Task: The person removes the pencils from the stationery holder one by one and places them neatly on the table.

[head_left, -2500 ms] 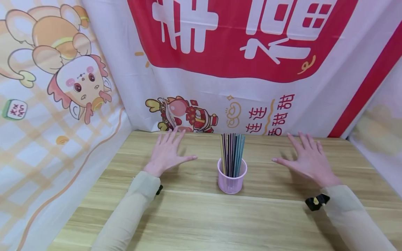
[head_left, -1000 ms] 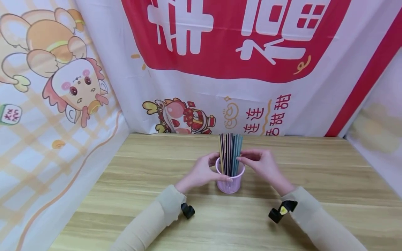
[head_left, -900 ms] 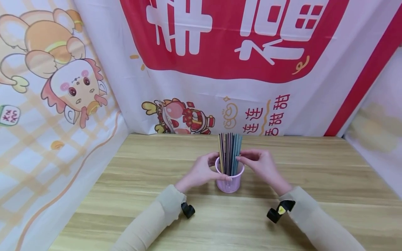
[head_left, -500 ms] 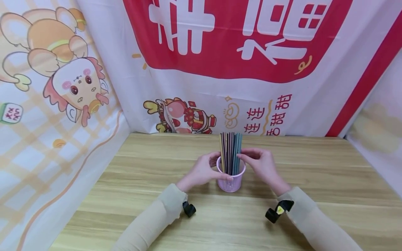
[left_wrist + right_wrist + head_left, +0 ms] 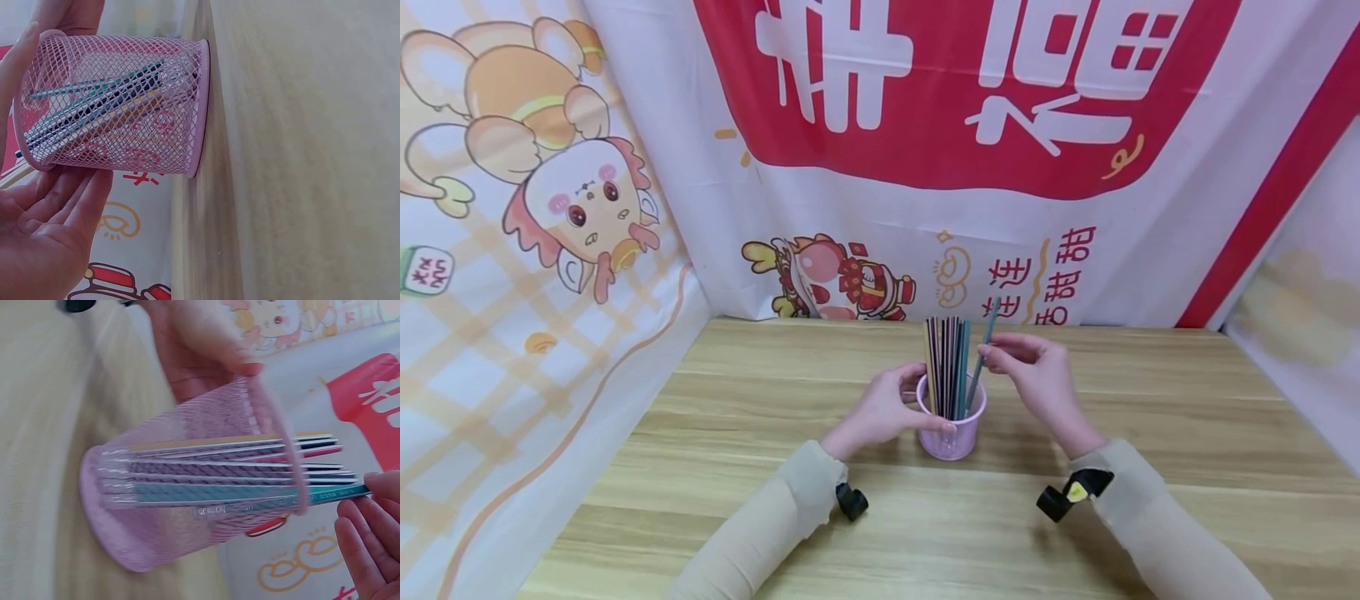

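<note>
A pink mesh pen holder (image 5: 951, 444) stands upright on the wooden table. My left hand (image 5: 886, 410) holds it around its left side, thumb at the front of the rim and fingers behind. Between thumb and fingertips, my right hand (image 5: 1039, 382) pinches the upper part of a teal pencil (image 5: 990, 323). That pencil leans right, apart from the others, and its lower end is still inside the holder; the right wrist view shows printing and a clear cap on that end (image 5: 215, 511). Several more pencils (image 5: 943, 358), yellow, dark, purplish and teal, stand bunched inside.
The wooden tabletop (image 5: 760, 500) spreads around the holder. A printed white and red cloth (image 5: 940, 217) hangs behind, and another patterned cloth (image 5: 512, 375) closes off the left side. Black straps with small devices (image 5: 850, 502) sit on both wrists.
Both hands came in from the table's sides to the holder. Since half a second ago, my right hand has drawn one teal pencil up and to the right. My left hand keeps its hold.
</note>
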The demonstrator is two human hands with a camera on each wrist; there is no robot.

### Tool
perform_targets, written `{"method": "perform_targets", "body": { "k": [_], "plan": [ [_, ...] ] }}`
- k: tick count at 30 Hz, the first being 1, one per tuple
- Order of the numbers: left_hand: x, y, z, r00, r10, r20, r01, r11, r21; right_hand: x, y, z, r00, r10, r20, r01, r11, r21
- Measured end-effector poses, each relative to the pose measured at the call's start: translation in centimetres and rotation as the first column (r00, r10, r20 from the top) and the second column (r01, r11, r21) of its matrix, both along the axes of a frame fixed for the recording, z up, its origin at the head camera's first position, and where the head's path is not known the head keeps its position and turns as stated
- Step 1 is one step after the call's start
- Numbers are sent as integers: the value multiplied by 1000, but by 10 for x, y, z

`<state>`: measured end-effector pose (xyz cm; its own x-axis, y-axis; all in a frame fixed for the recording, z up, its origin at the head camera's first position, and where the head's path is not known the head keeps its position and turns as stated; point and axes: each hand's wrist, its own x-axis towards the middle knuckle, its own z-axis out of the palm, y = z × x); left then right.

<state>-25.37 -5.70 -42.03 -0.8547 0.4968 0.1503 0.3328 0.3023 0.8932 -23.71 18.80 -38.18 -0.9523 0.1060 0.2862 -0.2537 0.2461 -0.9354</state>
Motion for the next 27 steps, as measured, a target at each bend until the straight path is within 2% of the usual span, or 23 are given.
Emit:
{"method": "perform_targets", "body": {
  "k": [6, 10, 13, 17, 20, 23, 27],
  "plan": [
    [0, 0, 0, 1000, 5, 1, -5, 1000, -6, 1, 10, 20, 994, -36, -100, 25, 993, -113],
    [0, 0, -1, 1000, 6, 0, -6, 1000, -10, -1, 21, 36, 982, -86, -168, 39, 964, -264],
    [0, 1, 0, 1000, 6, -4, -6, 1000, -13, -2, 32, 48, 979, -129, -160, 75, 949, -306],
    [0, 1, 0, 1000, 11, -6, -11, 1000, -17, -8, 45, 58, 983, -175, -62, 160, 967, -200],
    [0, 1, 1, 1000, 15, -7, -15, 1000, -23, -18, 53, 59, 981, -193, 8, 193, 976, -103],
    [0, 0, 1, 1000, 13, -6, -13, 1000, -22, -31, 60, 54, 980, -186, 70, 189, 981, -31],
    [0, 0, 2, 1000, 6, -5, -6, 1000, -15, -48, 65, 41, 980, -129, 152, 128, 992, 17]
  ]
}}
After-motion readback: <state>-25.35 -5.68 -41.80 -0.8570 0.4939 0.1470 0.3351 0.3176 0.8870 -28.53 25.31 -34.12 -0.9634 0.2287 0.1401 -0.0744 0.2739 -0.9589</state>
